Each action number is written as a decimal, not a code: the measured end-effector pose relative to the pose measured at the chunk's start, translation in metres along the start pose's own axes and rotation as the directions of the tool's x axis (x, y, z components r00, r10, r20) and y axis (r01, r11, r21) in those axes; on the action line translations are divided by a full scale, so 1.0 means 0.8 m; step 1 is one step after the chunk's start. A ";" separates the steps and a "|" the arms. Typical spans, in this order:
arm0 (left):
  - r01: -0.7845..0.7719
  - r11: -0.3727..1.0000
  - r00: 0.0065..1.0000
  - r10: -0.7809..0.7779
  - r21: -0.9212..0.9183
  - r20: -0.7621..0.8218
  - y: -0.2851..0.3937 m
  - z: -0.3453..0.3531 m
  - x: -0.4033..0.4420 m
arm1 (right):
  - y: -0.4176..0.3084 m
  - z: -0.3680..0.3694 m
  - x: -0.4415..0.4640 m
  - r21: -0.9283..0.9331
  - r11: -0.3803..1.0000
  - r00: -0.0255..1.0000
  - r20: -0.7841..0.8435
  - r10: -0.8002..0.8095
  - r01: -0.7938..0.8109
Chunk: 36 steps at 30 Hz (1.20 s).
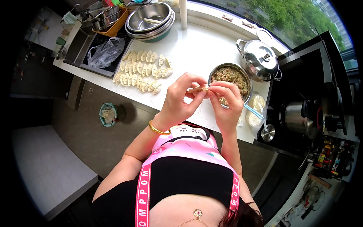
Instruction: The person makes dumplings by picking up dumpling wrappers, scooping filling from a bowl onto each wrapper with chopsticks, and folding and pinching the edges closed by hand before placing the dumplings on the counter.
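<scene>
Both hands meet in front of the chest, over the counter's front part. Thumb and fingers of my left hand [184, 96] pinch one side of a pale dumpling [197, 90]. My right hand [226, 101] pinches its other side, with the fingertips of the two hands nearly touching. Right behind my right hand is a metal bowl of minced filling [231, 75]; blue chopsticks [254, 112] stick out past its near rim. Rows of folded dumplings [140, 69] lie on the white counter [196, 45] to the left.
A lidded steel pot [261, 56] stands behind the filling bowl, and a bag of dough [257, 106] lies right of it. Stacked metal bowls [149, 19] are at the back left, near a plastic bag [106, 52] by the sink. The stove holds another pot [298, 117].
</scene>
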<state>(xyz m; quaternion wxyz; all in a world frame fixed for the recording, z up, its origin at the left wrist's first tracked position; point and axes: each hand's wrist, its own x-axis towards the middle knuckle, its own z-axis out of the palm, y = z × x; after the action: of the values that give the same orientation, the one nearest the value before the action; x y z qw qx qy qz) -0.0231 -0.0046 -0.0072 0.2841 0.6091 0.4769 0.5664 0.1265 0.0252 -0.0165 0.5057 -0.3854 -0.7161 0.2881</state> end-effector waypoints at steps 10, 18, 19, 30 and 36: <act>0.019 0.999 0.999 -0.021 0.049 0.048 0.001 -0.003 -0.003 | 0.004 0.011 -0.006 -0.118 0.981 0.984 -0.068 -0.163 0.155; 0.160 0.975 0.983 -0.172 -0.157 -0.069 0.004 0.002 -0.002 | -0.005 -0.001 -0.016 0.168 0.977 0.984 -0.098 0.147 -0.129; 0.160 0.975 0.983 -0.173 -0.157 -0.069 0.005 0.001 -0.001 | -0.008 -0.001 -0.014 0.162 0.980 0.985 -0.113 0.131 -0.112; 0.119 0.991 0.990 -0.123 -0.062 -0.067 0.000 0.006 -0.005 | -0.009 0.008 -0.017 0.138 0.990 0.987 -0.158 0.038 -0.015; 0.065 0.996 0.994 -0.069 -0.055 -0.079 0.003 0.006 -0.007 | -0.006 -0.002 -0.009 0.106 0.994 0.998 -0.058 -0.008 0.015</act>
<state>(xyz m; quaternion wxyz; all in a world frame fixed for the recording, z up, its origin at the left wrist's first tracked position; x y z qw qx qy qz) -0.0174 -0.0097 -0.0083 0.2993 0.5616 0.4933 0.5930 0.1284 0.0162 -0.0156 0.5476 -0.3619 -0.6870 0.3117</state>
